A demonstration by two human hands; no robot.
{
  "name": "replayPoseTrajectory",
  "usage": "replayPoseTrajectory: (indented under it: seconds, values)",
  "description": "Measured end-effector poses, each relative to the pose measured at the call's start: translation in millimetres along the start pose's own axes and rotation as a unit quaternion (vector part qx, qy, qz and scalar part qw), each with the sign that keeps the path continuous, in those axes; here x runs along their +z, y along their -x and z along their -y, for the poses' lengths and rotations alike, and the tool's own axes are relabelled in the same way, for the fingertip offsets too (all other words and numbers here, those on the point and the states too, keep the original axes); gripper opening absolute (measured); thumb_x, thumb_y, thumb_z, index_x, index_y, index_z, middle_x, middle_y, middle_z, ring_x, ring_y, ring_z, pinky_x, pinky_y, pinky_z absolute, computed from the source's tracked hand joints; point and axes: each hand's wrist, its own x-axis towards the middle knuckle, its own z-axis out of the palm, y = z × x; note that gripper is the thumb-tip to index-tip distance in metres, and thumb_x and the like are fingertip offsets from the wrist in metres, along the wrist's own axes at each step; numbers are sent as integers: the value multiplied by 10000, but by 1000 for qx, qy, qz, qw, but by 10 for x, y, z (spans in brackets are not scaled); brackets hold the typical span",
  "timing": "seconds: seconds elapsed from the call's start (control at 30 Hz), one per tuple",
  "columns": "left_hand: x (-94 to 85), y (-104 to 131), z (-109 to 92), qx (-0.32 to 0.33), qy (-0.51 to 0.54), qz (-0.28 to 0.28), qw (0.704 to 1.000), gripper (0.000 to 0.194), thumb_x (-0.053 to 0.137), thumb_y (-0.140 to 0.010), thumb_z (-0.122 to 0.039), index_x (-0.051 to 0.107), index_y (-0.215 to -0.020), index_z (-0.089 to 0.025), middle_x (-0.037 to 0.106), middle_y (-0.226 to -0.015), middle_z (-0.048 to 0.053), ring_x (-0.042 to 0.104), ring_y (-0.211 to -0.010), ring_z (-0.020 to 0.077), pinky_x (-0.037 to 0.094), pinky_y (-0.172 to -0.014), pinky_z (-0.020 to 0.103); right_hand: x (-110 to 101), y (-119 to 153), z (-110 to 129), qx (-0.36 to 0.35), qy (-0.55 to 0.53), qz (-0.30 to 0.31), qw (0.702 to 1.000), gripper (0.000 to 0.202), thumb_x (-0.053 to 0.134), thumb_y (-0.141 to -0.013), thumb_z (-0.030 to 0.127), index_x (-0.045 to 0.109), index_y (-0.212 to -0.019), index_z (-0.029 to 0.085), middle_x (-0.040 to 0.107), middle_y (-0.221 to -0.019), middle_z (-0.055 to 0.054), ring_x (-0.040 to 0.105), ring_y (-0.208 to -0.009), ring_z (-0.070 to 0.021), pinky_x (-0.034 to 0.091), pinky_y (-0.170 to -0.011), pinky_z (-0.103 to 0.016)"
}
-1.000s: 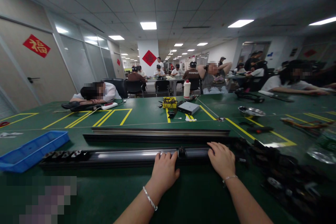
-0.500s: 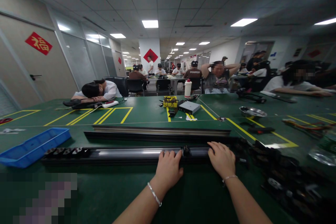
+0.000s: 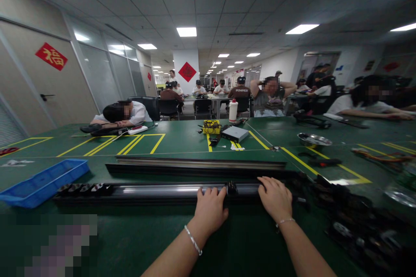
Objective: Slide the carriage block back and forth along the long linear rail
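Observation:
A long black channel (image 3: 143, 193) with a shiny inner face lies across the table in front of me. My left hand (image 3: 209, 207) is closed over its near edge right of the middle, fingertips bent inside. Toward its right end, my right hand (image 3: 276, 197) also grips the channel, fingers curled over it. Between my hands, a small black part (image 3: 231, 187) sits in the channel, close to my left index finger; its kind is too small to tell. Several small black-and-silver parts (image 3: 85, 188) are lined up in the channel's left end.
Another long dark strip (image 3: 195, 165) lies just behind. A blue tray (image 3: 45, 184) stands left, and a heap of black parts (image 3: 364, 225) right. Farther back are a grey box (image 3: 234, 133), a metal bowl (image 3: 314, 140) and a white bottle (image 3: 233, 111). Several people sit around.
My hands stay in almost the same place on the channel. The whole view has shifted very slightly; the small black part remains between my hands.

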Motion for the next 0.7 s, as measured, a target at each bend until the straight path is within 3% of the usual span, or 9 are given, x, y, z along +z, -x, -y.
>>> replayPoseTrajectory:
  seconds: [0.23, 0.6, 0.7]
  values:
    - [38, -4, 13, 7, 19, -35, 999, 531, 524, -781, -408, 445, -1288, -271, 599, -1142, 75, 517, -1083, 283, 255, -1018, 556, 14, 26, 65, -18, -12, -9, 1000, 411, 345, -837, 302, 653, -1107, 270, 616, -1229, -21, 456, -1184, -229, 303, -975, -443]
    - [122, 2, 36, 30, 6, -63, 998, 597, 567, -759, -415, 415, -1327, -310, 589, -1133, 83, 527, -1059, 294, 220, -1016, 618, 104, 304, 652, -166, -94, 11, 982, 433, 358, -881, 348, 552, -1246, 218, 607, -1243, -61, 471, -1205, -220, 274, -1031, -422]
    - [116, 15, 77, 56, 8, -64, 996, 589, 571, -767, -405, 421, -1325, -292, 591, -1139, 79, 529, -1065, 281, 259, -1021, 583, 113, 334, 712, -171, -100, 11, 980, 408, 368, -885, 361, 579, -1203, 215, 610, -1233, -59, 467, -1211, -230, 295, -1018, -412]
